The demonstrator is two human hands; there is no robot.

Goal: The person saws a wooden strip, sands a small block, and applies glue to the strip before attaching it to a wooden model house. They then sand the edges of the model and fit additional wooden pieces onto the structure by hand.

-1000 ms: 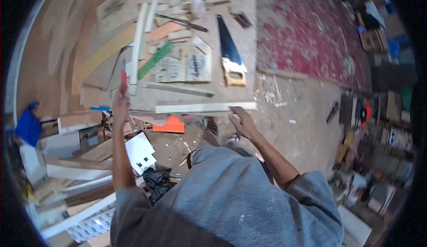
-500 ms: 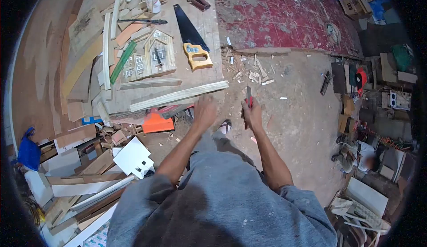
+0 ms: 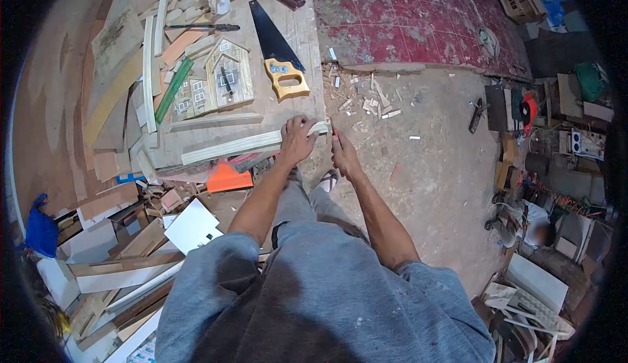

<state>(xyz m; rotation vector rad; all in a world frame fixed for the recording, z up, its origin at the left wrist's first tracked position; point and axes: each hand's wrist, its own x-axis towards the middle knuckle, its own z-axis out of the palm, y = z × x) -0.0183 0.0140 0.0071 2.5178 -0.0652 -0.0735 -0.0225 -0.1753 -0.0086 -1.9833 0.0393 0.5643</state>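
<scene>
My left hand (image 3: 297, 142) is closed over a pale wooden strip (image 3: 229, 148) near its right end, on the near edge of the worktable (image 3: 311, 10). My right hand (image 3: 346, 159) grips a red utility knife (image 3: 335, 135), its tip close to or touching the strip's right end; exact contact is too small to tell. Beyond the strip lie a handsaw (image 3: 275, 39) with a yellowish wooden handle and a small wooden house front (image 3: 230, 78) with windows. A thinner strip (image 3: 216, 123) rests between the house front and the held strip.
A green stick (image 3: 174, 91) and several wood pieces lie on the table's left. Below its edge is an orange object (image 3: 229, 177). Wood chips (image 3: 379, 98) litter the floor on the right. Offcuts (image 3: 131, 265) pile at lower left. A person (image 3: 533, 225) is at far right.
My right hand has brought the knife up and left to the strip's end. My left hand has moved up onto the strip, fingers now over its top.
</scene>
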